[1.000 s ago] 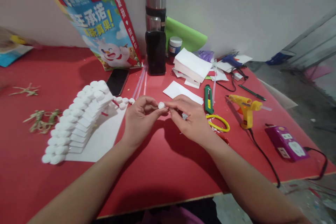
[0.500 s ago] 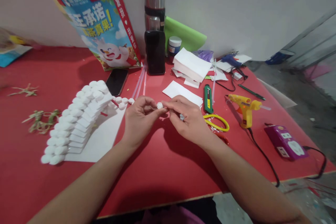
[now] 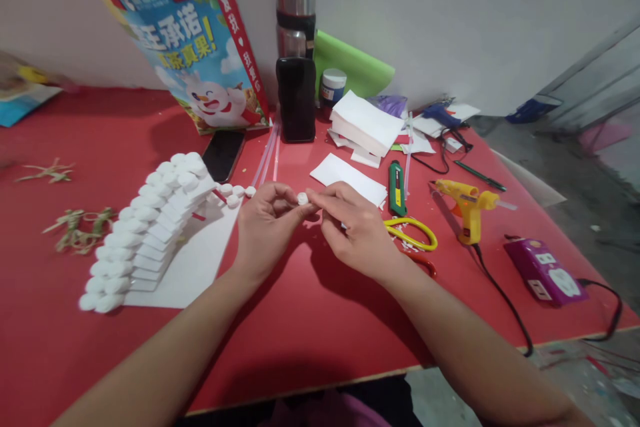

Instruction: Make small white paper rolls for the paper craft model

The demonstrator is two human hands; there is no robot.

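Observation:
A small white roll [image 3: 303,199] is pinched between the fingertips of my left hand [image 3: 267,223]. The fingers of my right hand [image 3: 355,223] close on the same roll from the right side. A pale bit shows beneath the right hand's curled fingers; I cannot make out what it is. Several similar white pieces [image 3: 233,201] lie just left of my left hand. Beyond them stands a curved, stepped white model [image 3: 155,233], edged with rows of round white pieces, on a white sheet [image 3: 200,267]. Scissors with a yellow handle [image 3: 415,232] lie partly hidden behind my right hand.
A green utility knife [image 3: 397,187], folded white paper [image 3: 350,177] and a paper stack [image 3: 367,123] lie beyond my hands. To the right are a yellow glue gun [image 3: 465,203] and a purple box [image 3: 543,270] with cords. A phone [image 3: 296,100] leans on a flask [image 3: 295,0].
Both hands stay nearly in place. The small white roll has turned and shifted slightly left between my fingertips, and the right fingers have curled a little more.

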